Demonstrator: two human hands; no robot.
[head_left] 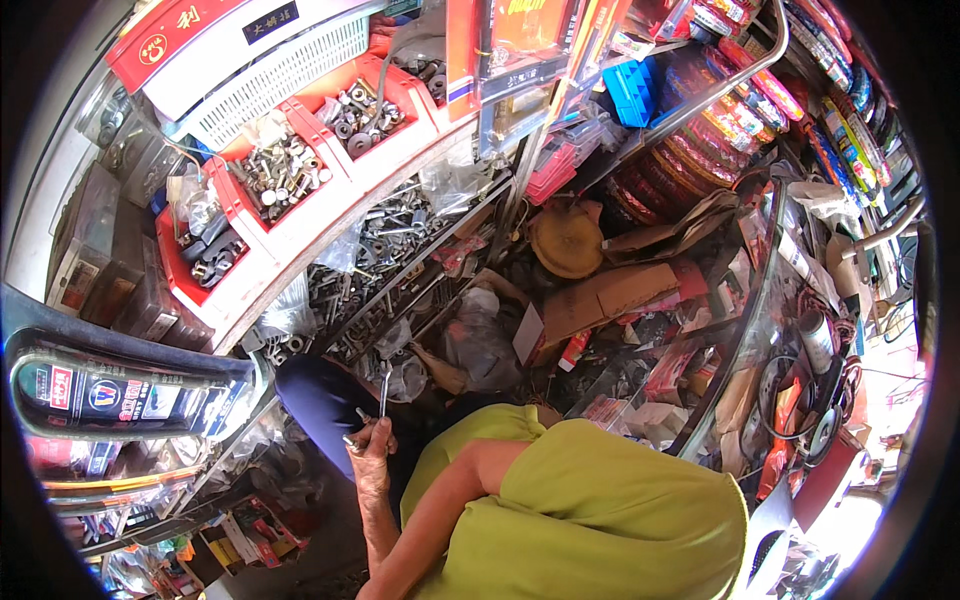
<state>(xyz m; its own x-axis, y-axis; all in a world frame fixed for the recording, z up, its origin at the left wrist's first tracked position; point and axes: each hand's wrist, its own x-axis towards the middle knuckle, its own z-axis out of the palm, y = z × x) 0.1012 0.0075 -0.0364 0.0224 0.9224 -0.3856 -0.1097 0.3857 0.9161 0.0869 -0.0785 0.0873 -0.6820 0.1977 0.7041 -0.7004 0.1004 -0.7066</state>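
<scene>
upper left: red bins point(233, 197) of nuts and bolts | lower centre-left: left hand point(370, 452), fingers closed round a slim metal spanner point(385, 385) (upright, tip toward the loose bolts point(385, 235)) | progress: spanner in hand, seemingly not yet set on anything | right hand: out of view

We see little free room: red bins point(300, 190) of bolts crowd the shelf's upper left, loose hardware point(385, 260) piles beneath, cardboard boxes point(610, 295) block the middle, and a person's green shirt point(590, 510) fills the foreground.
</scene>
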